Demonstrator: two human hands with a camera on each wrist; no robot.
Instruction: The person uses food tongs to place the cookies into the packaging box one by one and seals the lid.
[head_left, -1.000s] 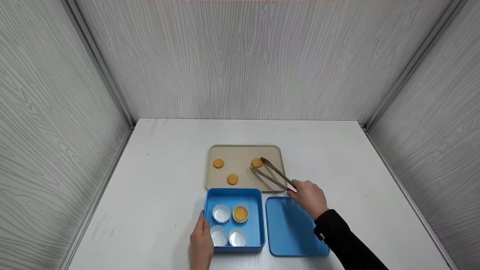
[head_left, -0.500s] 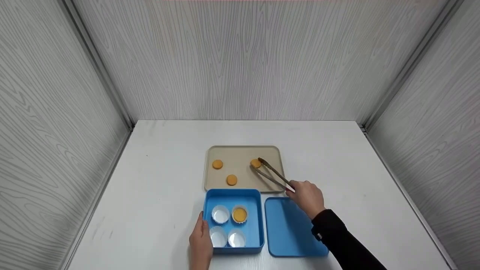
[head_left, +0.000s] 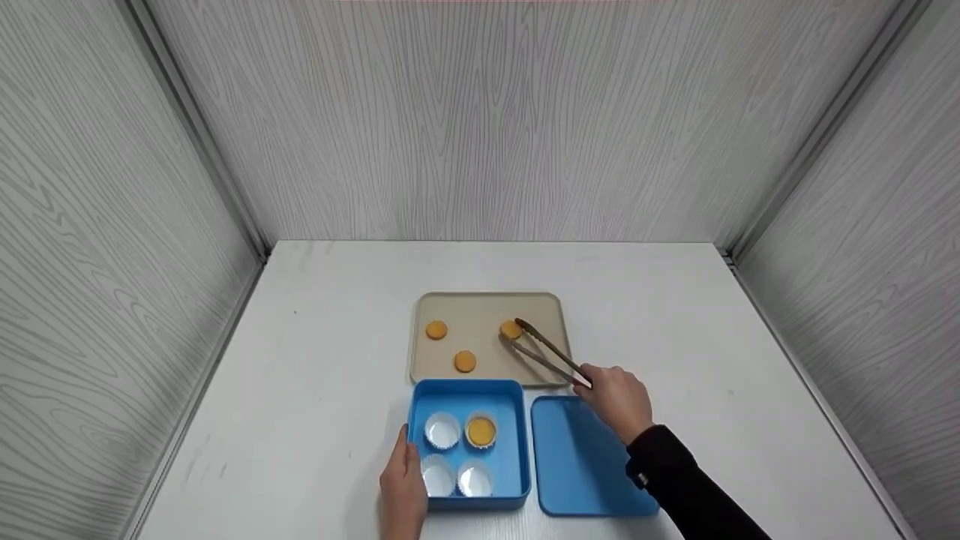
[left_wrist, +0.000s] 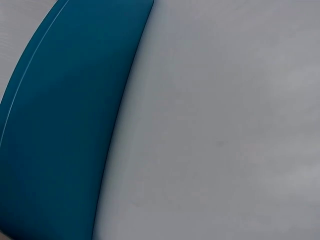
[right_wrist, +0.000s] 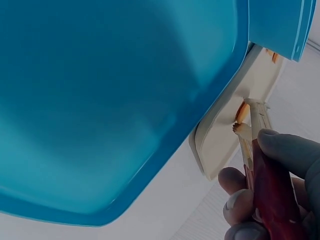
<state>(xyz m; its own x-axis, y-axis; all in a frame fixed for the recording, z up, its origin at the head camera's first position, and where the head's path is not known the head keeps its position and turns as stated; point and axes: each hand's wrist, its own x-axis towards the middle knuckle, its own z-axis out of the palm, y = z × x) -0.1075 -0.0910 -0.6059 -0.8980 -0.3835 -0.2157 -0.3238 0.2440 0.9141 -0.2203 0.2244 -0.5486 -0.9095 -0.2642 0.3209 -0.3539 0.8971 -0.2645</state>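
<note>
In the head view my right hand (head_left: 616,401) grips the tongs (head_left: 546,351), whose tips sit on either side of a round orange cookie (head_left: 511,330) on the beige tray (head_left: 480,304). The right wrist view shows thumb and fingers wrapped round the red handle (right_wrist: 275,200) and the tips at the cookie (right_wrist: 242,112). My left hand (head_left: 403,480) lies along the left wall of a blue box (head_left: 469,394), its fingers extended. Inside are several white paper baking cups (head_left: 442,431); the upper right one holds an orange round (head_left: 481,431).
Two more cookies lie on the tray, one to the left (head_left: 436,330) and another nearer the front (head_left: 465,361). A flat blue lid (head_left: 585,465) lies right of the box, under my right forearm. Grey panels (head_left: 480,135) wall the white table (head_left: 315,337).
The tong tips have drawn slightly closer together about the right-hand cookie. My left hand has stayed against the box; the whole view has shifted a little.
</note>
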